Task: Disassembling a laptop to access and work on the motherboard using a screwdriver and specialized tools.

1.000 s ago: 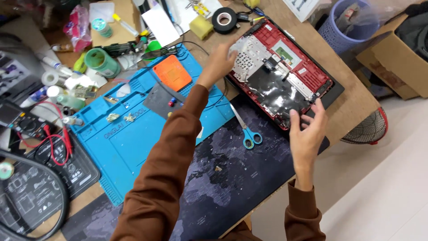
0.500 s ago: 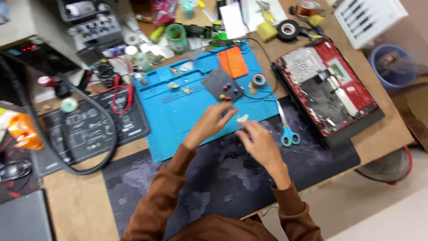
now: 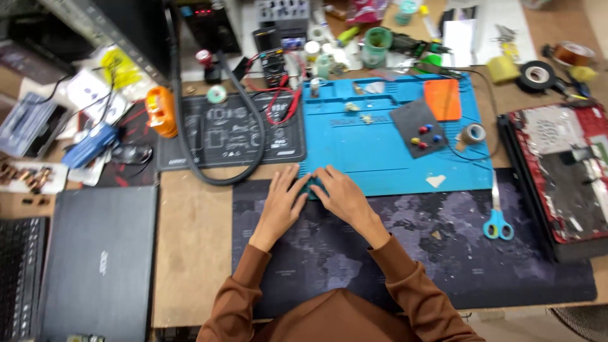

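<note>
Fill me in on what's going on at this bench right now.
A person in brown sleeves has both hands together at the near edge of the blue work mat. The left hand and right hand close around something small and dark; what it is cannot be told. The opened red laptop lies untouched at the right, blue-handled scissors beside it. A closed grey laptop sits at the left.

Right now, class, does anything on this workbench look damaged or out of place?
Yes: the red laptop at the right edge lies opened up, its insides bare. Both hands meet at the blue mat's front edge.
</note>
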